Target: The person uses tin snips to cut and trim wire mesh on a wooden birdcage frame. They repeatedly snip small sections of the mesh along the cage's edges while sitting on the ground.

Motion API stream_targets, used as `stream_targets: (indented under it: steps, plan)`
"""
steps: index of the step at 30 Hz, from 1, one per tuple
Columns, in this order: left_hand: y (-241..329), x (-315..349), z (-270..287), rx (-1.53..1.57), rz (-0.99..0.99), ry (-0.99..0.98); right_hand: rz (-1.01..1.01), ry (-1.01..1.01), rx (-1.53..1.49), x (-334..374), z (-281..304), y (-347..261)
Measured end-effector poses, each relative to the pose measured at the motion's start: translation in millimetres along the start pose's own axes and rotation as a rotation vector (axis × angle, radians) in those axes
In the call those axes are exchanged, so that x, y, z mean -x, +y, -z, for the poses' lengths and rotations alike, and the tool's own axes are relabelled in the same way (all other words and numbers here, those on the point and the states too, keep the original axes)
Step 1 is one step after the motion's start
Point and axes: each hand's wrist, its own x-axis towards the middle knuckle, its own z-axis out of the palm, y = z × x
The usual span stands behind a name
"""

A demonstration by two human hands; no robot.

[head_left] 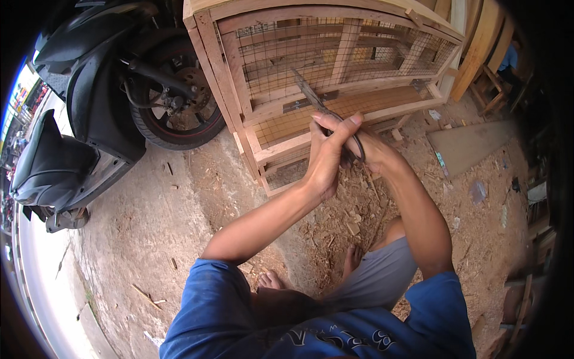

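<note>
A pair of dark metal scissors point(311, 94) points up and away from me, blades in front of the wire mesh point(287, 60) of a wooden frame cage point(254, 113). My right hand point(373, 146) is closed around its handles, and a dark handle loop shows beside the fingers. Pressed against it from the left, my left hand point(323, 158) is also closed on the handles, its thumb crossing over the right hand. The fingers beneath are partly hidden. Whether the blades touch the mesh, I cannot tell.
A black motor scooter point(89, 113) stands left of the cage, its front wheel point(179, 96) close to the frame. Wood shavings point(353, 221) litter the concrete floor. A flat board point(475, 146) lies to the right; planks point(478, 54) lean behind. Another person point(509, 63) is at the far right.
</note>
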Motion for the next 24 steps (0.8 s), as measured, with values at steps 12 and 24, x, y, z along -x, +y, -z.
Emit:
stream_targets:
  steps: [12, 24]
  plan:
    - [-4.2, -9.5, 12.1, -0.005, 0.038, -0.113, 0.09, 0.109, 0.256, -1.2, 4.9, 6.0]
    - [-11.2, -9.0, 2.4, -0.069, -0.01, -0.076, 0.143, 0.176, 0.227, -6.3, 8.4, 22.0]
